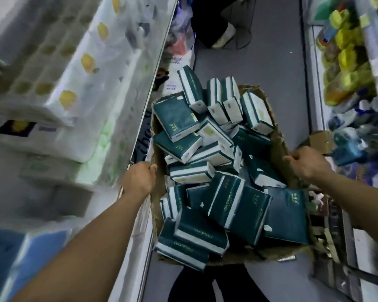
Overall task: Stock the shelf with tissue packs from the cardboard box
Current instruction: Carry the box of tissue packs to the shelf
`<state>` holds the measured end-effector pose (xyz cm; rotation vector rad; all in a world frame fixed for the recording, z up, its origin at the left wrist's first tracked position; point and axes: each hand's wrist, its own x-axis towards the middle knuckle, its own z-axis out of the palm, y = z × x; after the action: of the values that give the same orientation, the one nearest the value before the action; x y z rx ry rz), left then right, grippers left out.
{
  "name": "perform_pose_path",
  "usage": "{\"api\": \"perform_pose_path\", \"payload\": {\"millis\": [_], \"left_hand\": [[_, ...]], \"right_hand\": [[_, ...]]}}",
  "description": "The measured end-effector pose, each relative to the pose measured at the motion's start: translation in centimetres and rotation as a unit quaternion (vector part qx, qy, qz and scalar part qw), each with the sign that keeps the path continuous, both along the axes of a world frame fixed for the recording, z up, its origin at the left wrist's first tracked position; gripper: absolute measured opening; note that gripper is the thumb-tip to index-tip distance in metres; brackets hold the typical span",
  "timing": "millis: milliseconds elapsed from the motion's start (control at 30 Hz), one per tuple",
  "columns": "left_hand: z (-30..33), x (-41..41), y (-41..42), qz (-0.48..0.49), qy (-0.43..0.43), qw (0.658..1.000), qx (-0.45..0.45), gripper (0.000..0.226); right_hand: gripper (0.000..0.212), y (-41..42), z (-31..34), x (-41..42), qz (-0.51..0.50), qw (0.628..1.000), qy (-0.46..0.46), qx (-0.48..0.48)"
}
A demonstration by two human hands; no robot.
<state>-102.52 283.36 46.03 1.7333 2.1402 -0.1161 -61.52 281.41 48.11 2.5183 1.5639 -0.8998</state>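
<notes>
An open cardboard box (pixel 278 140) sits in the aisle in front of me, heaped with several dark green and white tissue packs (pixel 234 205) lying at all angles. My left hand (pixel 139 178) grips the box's left edge, fingers curled over the rim. Over at the right edge of the box, my right hand (pixel 307 162) holds the rim by a torn flap. The shelf (pixel 153 88) on my left carries big white toilet paper bundles (pixel 79 88).
A second shelf unit (pixel 345 68) with yellow and blue goods stands on the right. Grey floor (pixel 271 53) runs ahead between the shelves. Another person's foot in a pale shoe (pixel 224 38) stands at the far end. My dark trouser legs (pixel 216 284) show below the box.
</notes>
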Motion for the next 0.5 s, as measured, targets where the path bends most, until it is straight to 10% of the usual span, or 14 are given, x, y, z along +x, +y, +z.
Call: {"api": "perform_pose_path", "payload": {"millis": [500], "left_hand": [[-19.7, 0.2, 16.9, -0.049, 0.067, 0.994, -0.072, 0.039]], "right_hand": [[0.041, 11.7, -21.0, -1.7, -0.092, 0.994, 0.045, -0.048]]}}
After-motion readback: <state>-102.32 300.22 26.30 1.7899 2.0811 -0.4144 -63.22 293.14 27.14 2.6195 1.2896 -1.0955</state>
